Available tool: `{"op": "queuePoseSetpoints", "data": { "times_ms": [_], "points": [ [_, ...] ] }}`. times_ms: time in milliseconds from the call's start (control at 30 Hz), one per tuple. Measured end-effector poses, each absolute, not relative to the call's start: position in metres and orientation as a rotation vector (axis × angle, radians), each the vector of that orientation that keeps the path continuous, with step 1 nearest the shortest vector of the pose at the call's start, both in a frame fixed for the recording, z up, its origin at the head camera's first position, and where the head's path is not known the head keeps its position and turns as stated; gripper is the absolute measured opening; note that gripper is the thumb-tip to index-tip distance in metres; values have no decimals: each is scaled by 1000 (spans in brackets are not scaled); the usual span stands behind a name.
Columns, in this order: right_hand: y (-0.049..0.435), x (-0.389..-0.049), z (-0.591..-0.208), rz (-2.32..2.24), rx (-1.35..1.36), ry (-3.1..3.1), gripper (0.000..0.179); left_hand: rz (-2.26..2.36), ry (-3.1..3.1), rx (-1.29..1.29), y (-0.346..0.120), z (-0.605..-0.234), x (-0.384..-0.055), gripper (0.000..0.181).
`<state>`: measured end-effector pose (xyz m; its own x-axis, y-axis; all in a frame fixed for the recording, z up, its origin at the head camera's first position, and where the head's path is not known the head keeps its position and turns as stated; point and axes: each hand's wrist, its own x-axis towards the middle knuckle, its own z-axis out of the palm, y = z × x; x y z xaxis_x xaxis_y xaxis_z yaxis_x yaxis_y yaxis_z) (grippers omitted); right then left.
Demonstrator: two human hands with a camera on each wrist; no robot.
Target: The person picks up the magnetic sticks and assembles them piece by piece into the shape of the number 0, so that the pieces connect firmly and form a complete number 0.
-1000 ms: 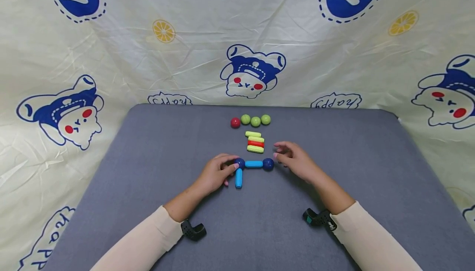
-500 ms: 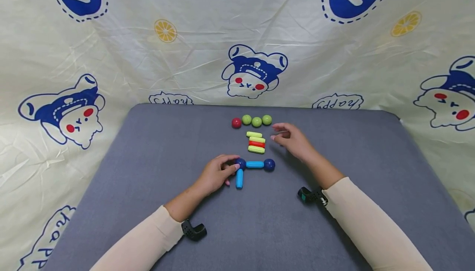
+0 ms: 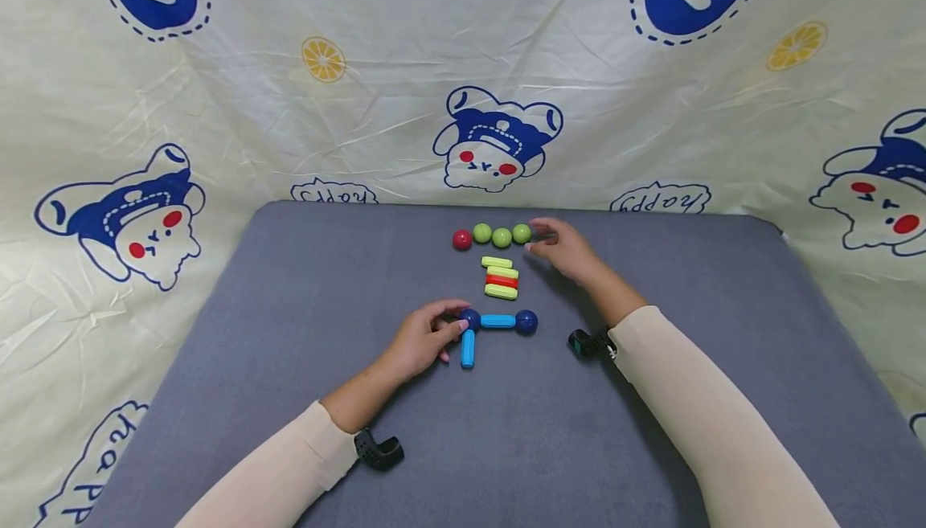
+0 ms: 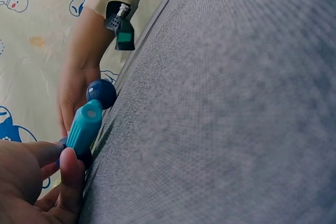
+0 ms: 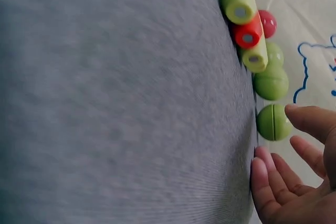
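Observation:
In the head view my left hand (image 3: 423, 339) pinches a dark blue ball (image 3: 472, 318) between thumb and fingers. Joined to that ball are a light blue rod (image 3: 498, 321) running right to a second dark blue ball (image 3: 526, 321), and another light blue rod (image 3: 468, 349) pointing toward me. The left wrist view shows a light blue rod (image 4: 84, 129) end-on beside my thumb. My right hand (image 3: 569, 252) is at the far side, fingers spread and lightly bent, its fingertips right beside the rightmost green ball (image 3: 522, 233). In the right wrist view that green ball (image 5: 273, 122) sits between thumb and fingers.
Two more green balls (image 3: 501, 238) and a red ball (image 3: 462, 239) line up to its left. Nearer me lie several yellow-green rods (image 3: 501, 292) with a red rod (image 3: 502, 280) among them. A patterned cloth (image 3: 391, 126) hangs behind the grey table (image 3: 304, 271).
My right hand has moved away from me, from beside the right dark blue ball to the rightmost green ball. My left hand keeps its pinch on the dark blue ball.

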<state>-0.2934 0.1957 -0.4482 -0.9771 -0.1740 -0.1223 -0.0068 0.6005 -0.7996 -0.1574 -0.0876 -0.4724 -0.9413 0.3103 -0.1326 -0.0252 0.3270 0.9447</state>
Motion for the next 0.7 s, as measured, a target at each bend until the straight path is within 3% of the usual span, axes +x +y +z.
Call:
{"op": "queuePoseSetpoints", "data": {
  "times_ms": [233, 700],
  "points": [
    [194, -304, -448, -1277, -161, 2645, 58, 1665, 2299, 269, -88, -471, -157, 32],
    [184, -309, -447, -1050, -170, 2768, 42, 1633, 2319, 256, -88, -474, -158, 31]
  ]
}}
